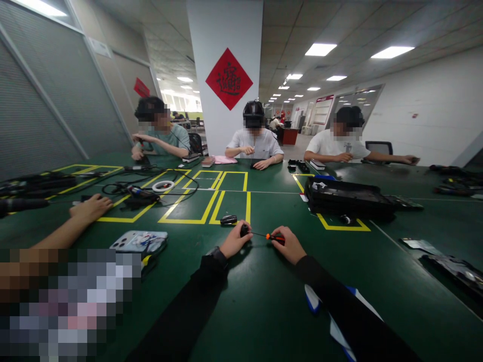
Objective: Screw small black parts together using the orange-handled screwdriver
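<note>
My right hand [290,245] is closed around the handle of an orange-and-black screwdriver [270,237]. Its thin shaft points left, toward a small black part [244,230] pinched in the fingers of my left hand [234,241]. The tip meets or nearly meets that part; the exact contact is too small to make out. Both hands are just above the green table. Beyond my left hand, a short black cylindrical piece [228,220] lies near the yellow tape.
A black tray-like case [349,196] stands at the right. Cables [130,188] and a white tape roll [163,186] lie left. A phone [140,241] is near a neighbour's arm [88,208]. Blue-white packaging [339,332] lies beneath my right sleeve. Three people sit across the table.
</note>
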Available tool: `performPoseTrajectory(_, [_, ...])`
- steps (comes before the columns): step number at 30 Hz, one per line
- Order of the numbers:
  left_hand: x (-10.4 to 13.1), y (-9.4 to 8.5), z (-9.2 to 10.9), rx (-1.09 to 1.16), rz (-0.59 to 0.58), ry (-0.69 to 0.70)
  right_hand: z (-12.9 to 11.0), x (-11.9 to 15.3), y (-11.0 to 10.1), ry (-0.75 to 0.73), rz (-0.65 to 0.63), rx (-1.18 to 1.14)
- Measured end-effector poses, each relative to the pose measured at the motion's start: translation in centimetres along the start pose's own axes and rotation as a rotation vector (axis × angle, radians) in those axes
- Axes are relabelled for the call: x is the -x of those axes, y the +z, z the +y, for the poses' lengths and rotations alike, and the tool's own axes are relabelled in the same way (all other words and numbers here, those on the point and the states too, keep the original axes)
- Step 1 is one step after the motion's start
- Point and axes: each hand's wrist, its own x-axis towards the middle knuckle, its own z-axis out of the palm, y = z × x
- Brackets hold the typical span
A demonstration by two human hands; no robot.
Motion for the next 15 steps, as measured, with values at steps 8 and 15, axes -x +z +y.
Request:
performPoseTrajectory(8, [-0.03,0.08,-0.06,-0.002,-0.007,-0.006,-0.18,-0.03,0.05,0.011,-0.015,0.007])
performPoseTrajectory(15, [-0.09,0.08,-0.10,0.005,0.008,-0.001,-0.15,-0.20,-0.03,-0.041,-0.028,0.026])
